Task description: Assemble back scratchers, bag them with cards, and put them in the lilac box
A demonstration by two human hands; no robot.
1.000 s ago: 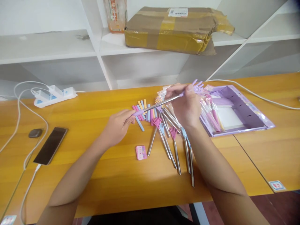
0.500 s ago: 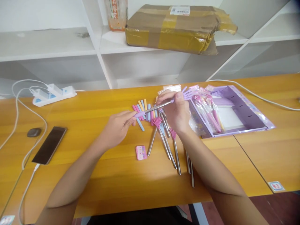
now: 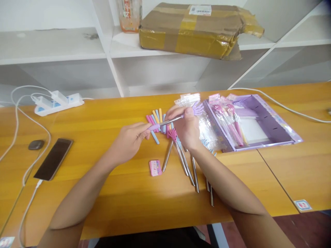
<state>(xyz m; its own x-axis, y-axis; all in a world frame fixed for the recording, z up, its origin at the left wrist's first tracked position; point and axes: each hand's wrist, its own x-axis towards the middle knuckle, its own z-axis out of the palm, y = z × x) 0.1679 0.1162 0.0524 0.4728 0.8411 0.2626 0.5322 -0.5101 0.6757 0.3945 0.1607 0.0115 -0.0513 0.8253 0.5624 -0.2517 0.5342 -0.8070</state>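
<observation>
A metal rod with a purple hand-shaped head (image 3: 198, 108) and a purple sleeve (image 3: 154, 127) spans my two hands. My left hand (image 3: 131, 139) pinches the sleeve end. Near the purple head, my right hand (image 3: 188, 127) grips the other end. Under and beside the right hand lie several metal rods with pink (image 3: 172, 134) or blue heads, partly hidden by my right arm. Pink, blue and yellow sleeves (image 3: 156, 117) form a small pile behind the rod. A stack of small pink cards (image 3: 155, 167) rests in front.
A purple box (image 3: 274, 132) holding wrapped pink rods stands at the right, clear plastic bags (image 3: 207, 127) beside it. On the left are a phone (image 3: 53, 159), cables, a dark oval object (image 3: 36, 145) and a power strip (image 3: 59, 104). A taped carton (image 3: 191, 31) sits on the shelf.
My right hand and the purple head have moved left and slightly down, closer to my left hand. Less bare rod shows between the hands. My left hand has stayed almost where it was.
</observation>
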